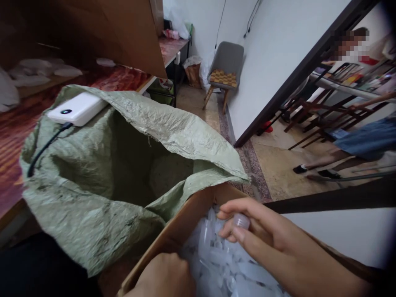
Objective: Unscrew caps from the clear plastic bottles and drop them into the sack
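My right hand (pixel 262 237) is curled over an open cardboard box (pixel 182 222) at the bottom of the head view, its fingers pinched on a small clear plastic tube (pixel 241 221). The box holds several more clear plastic tubes (pixel 222 268). My left hand (pixel 163 276) rests at the box's near left edge, seen from the back with its fingers tucked down into the box and hidden. A large open green woven sack (pixel 130 165) gapes just left of the box.
A white power bank (pixel 77 108) with a black cable lies on the sack's far rim, over a red patterned table (pixel 18 123). A grey chair (pixel 224 70) stands by the wall. A seated person's legs (pixel 340 156) show through the doorway at right.
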`<state>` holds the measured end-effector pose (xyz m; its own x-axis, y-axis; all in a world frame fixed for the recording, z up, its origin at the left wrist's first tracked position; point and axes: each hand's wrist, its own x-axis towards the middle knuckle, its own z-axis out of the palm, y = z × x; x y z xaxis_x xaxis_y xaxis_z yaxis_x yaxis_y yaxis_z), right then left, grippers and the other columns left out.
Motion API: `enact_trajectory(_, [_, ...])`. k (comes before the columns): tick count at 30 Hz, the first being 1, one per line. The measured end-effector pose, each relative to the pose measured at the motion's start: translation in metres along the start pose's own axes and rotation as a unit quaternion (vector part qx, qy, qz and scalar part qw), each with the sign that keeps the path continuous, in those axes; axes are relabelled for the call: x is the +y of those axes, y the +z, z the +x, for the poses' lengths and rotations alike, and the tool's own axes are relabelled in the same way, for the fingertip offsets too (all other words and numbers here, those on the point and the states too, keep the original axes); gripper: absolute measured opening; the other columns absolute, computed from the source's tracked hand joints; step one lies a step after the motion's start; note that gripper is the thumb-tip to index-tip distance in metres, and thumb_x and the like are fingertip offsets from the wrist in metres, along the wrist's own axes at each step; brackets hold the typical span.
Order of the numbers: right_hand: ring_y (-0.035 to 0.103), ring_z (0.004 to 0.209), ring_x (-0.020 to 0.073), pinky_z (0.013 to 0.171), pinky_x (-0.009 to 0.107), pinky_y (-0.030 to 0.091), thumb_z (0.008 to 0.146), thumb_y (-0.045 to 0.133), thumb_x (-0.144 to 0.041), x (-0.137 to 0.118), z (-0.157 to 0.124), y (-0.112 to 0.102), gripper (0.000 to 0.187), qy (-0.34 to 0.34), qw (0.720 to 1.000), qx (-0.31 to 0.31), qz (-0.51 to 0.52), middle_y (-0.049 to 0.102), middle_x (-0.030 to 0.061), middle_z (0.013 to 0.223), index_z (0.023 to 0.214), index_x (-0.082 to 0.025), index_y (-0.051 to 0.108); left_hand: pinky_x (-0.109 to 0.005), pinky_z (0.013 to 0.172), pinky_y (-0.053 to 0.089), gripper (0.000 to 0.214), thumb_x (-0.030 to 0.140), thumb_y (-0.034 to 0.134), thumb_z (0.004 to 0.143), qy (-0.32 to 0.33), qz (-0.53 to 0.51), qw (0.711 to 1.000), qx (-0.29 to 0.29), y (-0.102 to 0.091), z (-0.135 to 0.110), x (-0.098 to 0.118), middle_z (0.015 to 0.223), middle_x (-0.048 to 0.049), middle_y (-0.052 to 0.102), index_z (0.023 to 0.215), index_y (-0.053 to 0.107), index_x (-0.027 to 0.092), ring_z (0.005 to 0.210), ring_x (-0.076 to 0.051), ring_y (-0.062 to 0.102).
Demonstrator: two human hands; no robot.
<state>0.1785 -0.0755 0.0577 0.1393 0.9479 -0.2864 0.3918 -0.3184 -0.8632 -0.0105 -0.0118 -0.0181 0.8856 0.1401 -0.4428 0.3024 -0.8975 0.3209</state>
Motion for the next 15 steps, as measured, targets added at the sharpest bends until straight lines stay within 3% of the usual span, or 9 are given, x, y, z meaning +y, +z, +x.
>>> enact_trajectory(5, [0.061,0.060,0.0131,0.052,0.021,0.045,0.088,0.058,-0.035,-0.005,0.001,0.004,0.015,-0.034,0.991,-0.048,-0.122,0.065,-0.0010,0.068,0.089,-0.022,0.066,-0.031,0.048,0.053,0.018,0.000,0.063,0.071,-0.006,-0.024,0.999,-0.037,-0.009,0.007,0.005,0.063,-0.0167,0.071,0.073,0.076,0.011,0.055,-0.030,0.070])
enact_trajectory(8, [0.062,0.068,0.0130,0.061,0.022,0.047,0.090,0.057,-0.034,-0.002,0.000,0.002,0.017,-0.125,0.982,-0.015,-0.138,0.067,-0.0001,0.075,0.086,-0.022,0.068,-0.036,0.051,0.057,0.013,0.007,0.068,0.071,0.022,-0.031,0.998,-0.059,-0.015,0.006,0.004,0.070,-0.0165,0.073,0.080,0.076,0.010,0.060,-0.033,0.071])
enact_trajectory(10, [0.062,0.071,0.0127,0.065,0.022,0.049,0.091,0.055,-0.030,0.000,-0.001,0.000,0.016,-0.159,0.976,0.020,-0.147,0.067,0.0002,0.078,0.094,-0.022,0.069,-0.040,0.057,0.058,0.016,0.011,0.065,0.075,0.054,-0.029,0.998,-0.024,-0.021,0.003,0.002,0.078,-0.0135,0.074,0.088,0.074,0.011,0.067,-0.033,0.071])
enact_trajectory(12, [0.063,0.075,0.0131,0.066,0.022,0.051,0.092,0.053,-0.025,0.002,-0.003,-0.002,0.019,-0.149,0.972,0.044,-0.176,0.066,0.0013,0.082,0.105,-0.023,0.067,-0.042,0.062,0.059,0.019,0.012,0.058,0.078,0.070,-0.042,0.996,0.045,-0.029,-0.001,0.001,0.087,-0.0106,0.072,0.093,0.069,0.013,0.074,-0.030,0.069])
enact_trajectory(15, [0.067,0.089,0.0148,0.077,0.025,0.055,0.092,0.051,-0.021,0.004,-0.008,-0.004,0.023,-0.131,0.969,0.030,-0.208,0.069,0.0030,0.096,0.111,-0.024,0.063,-0.035,0.068,0.057,0.017,0.013,0.050,0.081,0.045,-0.166,0.973,0.156,-0.046,-0.008,0.001,0.090,-0.0082,0.066,0.093,0.062,0.015,0.079,-0.023,0.064])
